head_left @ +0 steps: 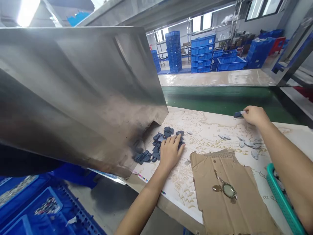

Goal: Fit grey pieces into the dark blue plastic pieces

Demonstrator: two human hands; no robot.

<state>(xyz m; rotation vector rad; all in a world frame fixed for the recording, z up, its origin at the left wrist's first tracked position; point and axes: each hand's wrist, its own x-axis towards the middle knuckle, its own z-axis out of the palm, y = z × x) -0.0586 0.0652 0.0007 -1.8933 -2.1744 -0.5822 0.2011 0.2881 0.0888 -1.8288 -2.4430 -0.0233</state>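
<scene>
My left hand (170,150) lies with its fingers apart over a pile of dark blue-grey pieces (157,148), touching those at the pile's right side. Over the far edge of the map-printed sheet (207,125), my right hand (255,115) pinches a small dark piece (237,114) with a pale part near the fingertips. Thin light-grey pieces (254,153) are scattered on the sheet nearer to me. A brown cardboard piece (226,209) lies between my forearms, with a small round dish (229,190) and wet-looking spots on it.
A large metal panel (80,91) leans at the left. Beyond the sheet runs a green belt (210,98). At the right, a green basket (281,195) sits under my right forearm. Blue bins (46,209) stand at the lower left, and stacked blue crates (201,54) at the back.
</scene>
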